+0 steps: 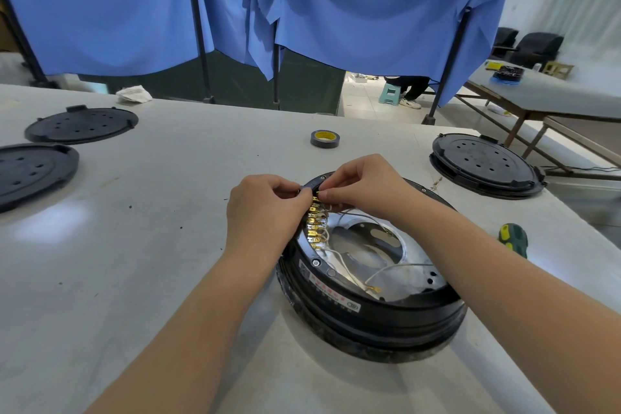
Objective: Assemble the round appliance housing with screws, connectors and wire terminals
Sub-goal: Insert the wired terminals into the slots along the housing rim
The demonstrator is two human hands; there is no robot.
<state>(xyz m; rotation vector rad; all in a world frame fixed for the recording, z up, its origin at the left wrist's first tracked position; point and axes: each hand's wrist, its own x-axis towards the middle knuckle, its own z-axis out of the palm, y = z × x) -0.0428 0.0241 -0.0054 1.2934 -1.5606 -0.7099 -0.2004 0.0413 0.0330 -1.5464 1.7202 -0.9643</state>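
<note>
The round black appliance housing (369, 306) lies open side up on the white table, with a silver plate and white wires (386, 270) inside. A row of brass wire terminals (314, 223) runs along its left inner rim. My left hand (265, 208) grips the housing's far-left rim beside the top of that row, fingers curled. My right hand (363, 185) pinches a small terminal at the top of the row, right against my left fingertips. The pinched part is mostly hidden by the fingers.
Two black round covers (80, 124) (30, 171) lie at the left, a third (484, 163) at the right. A roll of tape (324, 138) sits behind the housing. A green-and-yellow screwdriver (513, 239) lies at the right edge. Blue curtains hang behind the table.
</note>
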